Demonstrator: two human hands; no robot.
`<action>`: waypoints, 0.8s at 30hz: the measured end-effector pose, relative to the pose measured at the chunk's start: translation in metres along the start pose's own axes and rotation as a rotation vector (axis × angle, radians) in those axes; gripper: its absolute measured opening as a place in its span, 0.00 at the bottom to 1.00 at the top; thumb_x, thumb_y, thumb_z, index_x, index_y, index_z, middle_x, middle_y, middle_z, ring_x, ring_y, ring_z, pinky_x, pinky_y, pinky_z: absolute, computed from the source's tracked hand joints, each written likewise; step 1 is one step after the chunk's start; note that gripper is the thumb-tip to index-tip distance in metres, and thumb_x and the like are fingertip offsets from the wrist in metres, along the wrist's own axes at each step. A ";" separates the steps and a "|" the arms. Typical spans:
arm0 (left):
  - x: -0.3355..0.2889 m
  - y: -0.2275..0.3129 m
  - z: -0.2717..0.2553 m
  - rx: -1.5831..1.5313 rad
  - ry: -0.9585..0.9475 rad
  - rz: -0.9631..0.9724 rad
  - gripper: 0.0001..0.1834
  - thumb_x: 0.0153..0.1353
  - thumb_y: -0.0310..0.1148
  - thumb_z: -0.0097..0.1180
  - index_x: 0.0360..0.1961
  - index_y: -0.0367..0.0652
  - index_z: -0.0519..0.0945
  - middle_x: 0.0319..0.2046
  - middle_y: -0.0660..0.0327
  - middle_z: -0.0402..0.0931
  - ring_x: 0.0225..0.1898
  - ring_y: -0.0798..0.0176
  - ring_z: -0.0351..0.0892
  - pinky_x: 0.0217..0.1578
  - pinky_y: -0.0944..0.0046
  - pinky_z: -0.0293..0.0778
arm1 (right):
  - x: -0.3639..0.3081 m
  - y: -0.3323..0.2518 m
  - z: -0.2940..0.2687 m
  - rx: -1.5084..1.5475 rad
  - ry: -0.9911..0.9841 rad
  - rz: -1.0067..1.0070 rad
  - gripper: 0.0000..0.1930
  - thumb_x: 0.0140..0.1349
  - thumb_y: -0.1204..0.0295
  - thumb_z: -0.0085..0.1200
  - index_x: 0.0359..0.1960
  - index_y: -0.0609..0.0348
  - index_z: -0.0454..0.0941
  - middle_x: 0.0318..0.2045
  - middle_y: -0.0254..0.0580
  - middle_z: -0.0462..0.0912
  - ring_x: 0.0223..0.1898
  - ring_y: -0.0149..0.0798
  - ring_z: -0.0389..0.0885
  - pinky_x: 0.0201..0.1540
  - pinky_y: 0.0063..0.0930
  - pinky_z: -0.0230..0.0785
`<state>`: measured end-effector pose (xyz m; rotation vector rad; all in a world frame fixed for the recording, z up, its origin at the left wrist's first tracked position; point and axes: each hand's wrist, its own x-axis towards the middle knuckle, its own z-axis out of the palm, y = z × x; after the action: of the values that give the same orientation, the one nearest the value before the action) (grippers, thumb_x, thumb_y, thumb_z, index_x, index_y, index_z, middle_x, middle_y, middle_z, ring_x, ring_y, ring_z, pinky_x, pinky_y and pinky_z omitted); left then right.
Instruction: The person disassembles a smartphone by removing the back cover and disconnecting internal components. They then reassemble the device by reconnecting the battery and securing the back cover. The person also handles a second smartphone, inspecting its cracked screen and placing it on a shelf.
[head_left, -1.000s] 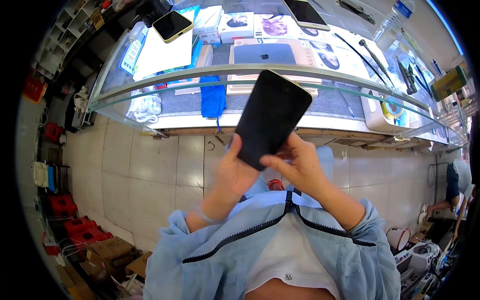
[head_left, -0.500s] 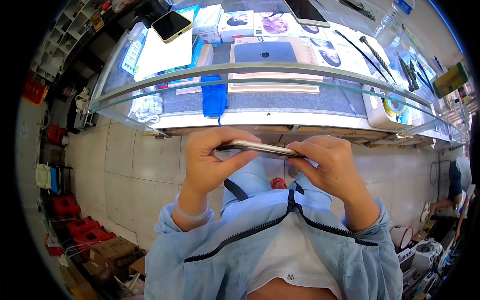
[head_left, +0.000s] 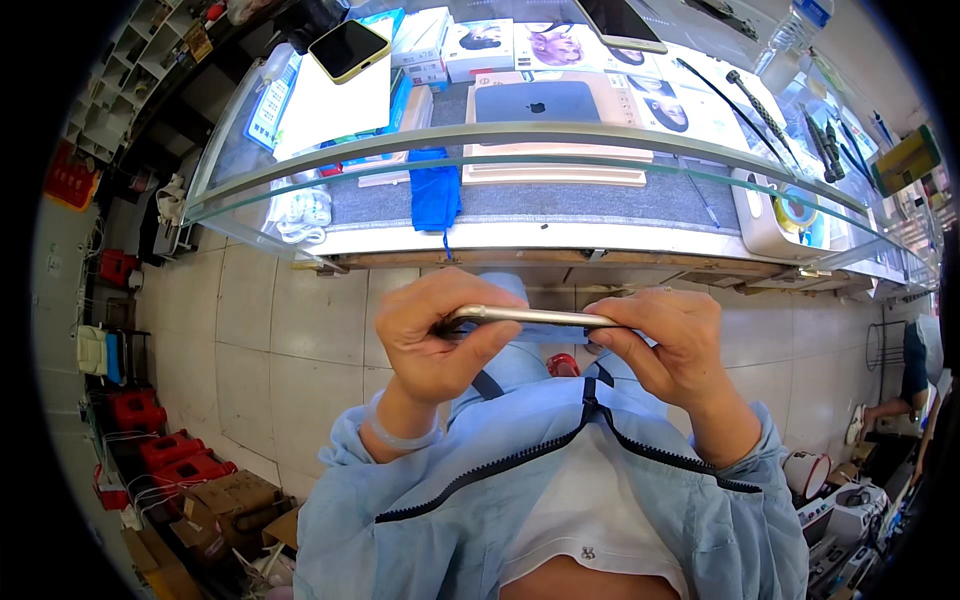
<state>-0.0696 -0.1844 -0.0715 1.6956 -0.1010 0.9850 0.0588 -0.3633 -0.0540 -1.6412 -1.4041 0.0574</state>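
Observation:
Both my hands hold a thin phone with a gold-coloured edge, in front of the glass counter and above my lap. It is seen nearly edge-on, with a narrow strip of its glossy, reflecting face showing on the side toward me. My left hand pinches its left end between thumb and fingers. At the right end, the thumb and fingers of my right hand close on it. The fingertips on the far side are partly hidden.
Ahead stands a glass counter with flat boxes, a blue cloth pouch and a white bin inside. On top lie a yellow-cased phone, another phone and screwdrivers. Red cases and cardboard boxes line the left floor.
The phone has turned slightly in my hands, from sloping down rightward to nearly level, and more of its glossy near face shows. Both hands sit slightly lower and further right in view.

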 end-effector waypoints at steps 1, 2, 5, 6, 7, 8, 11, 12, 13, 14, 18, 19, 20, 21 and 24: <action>-0.001 0.001 -0.001 0.015 -0.004 -0.026 0.08 0.44 0.22 0.64 0.29 0.34 0.81 0.23 0.56 0.79 0.21 0.70 0.75 0.21 0.75 0.66 | 0.000 0.001 0.000 0.016 0.004 0.009 0.09 0.49 0.75 0.62 0.34 0.60 0.81 0.19 0.40 0.78 0.19 0.36 0.77 0.21 0.24 0.66; -0.003 0.002 -0.002 0.030 -0.008 -0.052 0.08 0.44 0.22 0.64 0.29 0.34 0.81 0.23 0.56 0.79 0.21 0.70 0.75 0.21 0.75 0.66 | -0.001 0.002 0.001 0.032 0.009 0.018 0.09 0.49 0.75 0.62 0.34 0.60 0.81 0.18 0.40 0.79 0.19 0.36 0.77 0.20 0.24 0.65; -0.006 0.000 0.001 -0.001 0.013 -0.114 0.08 0.45 0.21 0.64 0.29 0.34 0.82 0.23 0.57 0.79 0.22 0.69 0.76 0.22 0.74 0.67 | -0.004 0.011 0.002 0.085 -0.015 0.084 0.10 0.49 0.75 0.62 0.35 0.59 0.81 0.19 0.41 0.79 0.19 0.36 0.77 0.21 0.24 0.66; -0.007 -0.001 0.003 -0.024 0.025 -0.132 0.08 0.45 0.21 0.64 0.29 0.35 0.82 0.23 0.57 0.79 0.22 0.69 0.76 0.22 0.74 0.67 | -0.004 0.014 0.002 0.103 -0.030 0.112 0.10 0.49 0.75 0.62 0.35 0.59 0.81 0.20 0.41 0.80 0.20 0.37 0.78 0.21 0.25 0.67; -0.006 0.000 0.005 0.016 -0.016 -0.137 0.08 0.45 0.20 0.64 0.29 0.35 0.82 0.24 0.57 0.79 0.22 0.69 0.76 0.22 0.74 0.68 | -0.002 0.011 0.003 0.114 -0.015 0.140 0.10 0.49 0.75 0.62 0.35 0.59 0.81 0.20 0.41 0.80 0.20 0.37 0.78 0.22 0.24 0.68; -0.005 0.003 0.006 0.056 -0.057 -0.142 0.08 0.44 0.20 0.64 0.29 0.35 0.81 0.24 0.57 0.79 0.22 0.69 0.77 0.23 0.74 0.68 | 0.002 0.007 0.004 0.125 0.000 0.168 0.10 0.49 0.75 0.62 0.36 0.59 0.81 0.21 0.41 0.80 0.21 0.37 0.79 0.23 0.24 0.69; -0.002 0.007 0.014 0.142 -0.145 -0.102 0.11 0.44 0.21 0.66 0.31 0.35 0.82 0.24 0.57 0.79 0.26 0.67 0.79 0.26 0.72 0.72 | 0.006 -0.001 0.009 0.129 -0.039 0.145 0.12 0.49 0.76 0.62 0.38 0.60 0.81 0.25 0.44 0.81 0.23 0.39 0.80 0.26 0.23 0.71; -0.003 0.006 0.016 0.142 -0.146 -0.094 0.12 0.43 0.21 0.67 0.32 0.34 0.81 0.25 0.57 0.79 0.27 0.67 0.80 0.27 0.71 0.72 | 0.006 -0.002 0.009 0.127 -0.066 0.120 0.13 0.49 0.77 0.61 0.39 0.60 0.80 0.27 0.45 0.81 0.24 0.39 0.81 0.27 0.22 0.72; -0.003 0.006 0.018 0.142 -0.146 -0.082 0.13 0.43 0.21 0.67 0.33 0.34 0.81 0.25 0.57 0.80 0.28 0.66 0.80 0.28 0.71 0.73 | 0.005 -0.001 0.007 0.141 -0.078 0.136 0.13 0.50 0.77 0.61 0.39 0.61 0.80 0.28 0.45 0.82 0.25 0.37 0.81 0.29 0.21 0.72; -0.005 0.006 0.019 -0.018 -0.103 -0.225 0.15 0.43 0.20 0.67 0.36 0.34 0.81 0.29 0.56 0.80 0.32 0.66 0.81 0.32 0.69 0.75 | 0.003 0.003 0.004 0.156 -0.091 0.152 0.13 0.50 0.78 0.61 0.40 0.62 0.79 0.29 0.45 0.82 0.27 0.36 0.81 0.30 0.20 0.73; -0.006 0.000 0.014 -0.167 -0.009 -0.284 0.16 0.44 0.19 0.66 0.38 0.35 0.82 0.32 0.57 0.81 0.34 0.68 0.79 0.36 0.69 0.74 | -0.012 0.024 0.011 0.501 0.118 0.200 0.13 0.52 0.81 0.59 0.41 0.66 0.78 0.33 0.44 0.83 0.33 0.30 0.81 0.36 0.20 0.73; -0.008 -0.002 0.013 -0.142 -0.009 -0.270 0.16 0.44 0.19 0.66 0.37 0.35 0.82 0.32 0.57 0.81 0.33 0.68 0.79 0.35 0.69 0.74 | -0.014 0.025 0.013 0.571 0.119 0.249 0.13 0.52 0.82 0.59 0.41 0.66 0.78 0.34 0.44 0.82 0.34 0.30 0.81 0.38 0.21 0.73; -0.010 -0.005 0.013 -0.117 -0.009 -0.256 0.16 0.43 0.19 0.66 0.37 0.35 0.82 0.31 0.57 0.81 0.33 0.68 0.79 0.34 0.69 0.74 | -0.015 0.026 0.016 0.641 0.121 0.298 0.13 0.52 0.82 0.59 0.41 0.66 0.78 0.35 0.44 0.82 0.35 0.29 0.80 0.39 0.21 0.73; -0.011 -0.006 0.013 -0.092 -0.010 -0.243 0.15 0.43 0.19 0.66 0.36 0.35 0.82 0.31 0.57 0.81 0.32 0.67 0.79 0.34 0.70 0.74 | -0.016 0.027 0.017 0.710 0.123 0.348 0.13 0.52 0.83 0.59 0.41 0.67 0.78 0.36 0.43 0.82 0.36 0.29 0.80 0.40 0.21 0.73; -0.010 -0.006 0.015 0.000 -0.045 -0.154 0.14 0.42 0.18 0.66 0.34 0.35 0.82 0.30 0.56 0.81 0.30 0.66 0.79 0.31 0.70 0.73 | -0.006 0.021 0.016 0.611 0.111 0.220 0.14 0.52 0.81 0.59 0.42 0.65 0.78 0.38 0.44 0.82 0.37 0.31 0.81 0.40 0.22 0.74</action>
<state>-0.0646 -0.1988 -0.0837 1.6988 0.0004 0.8321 0.0630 -0.3562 -0.0797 -1.2505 -0.9838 0.4693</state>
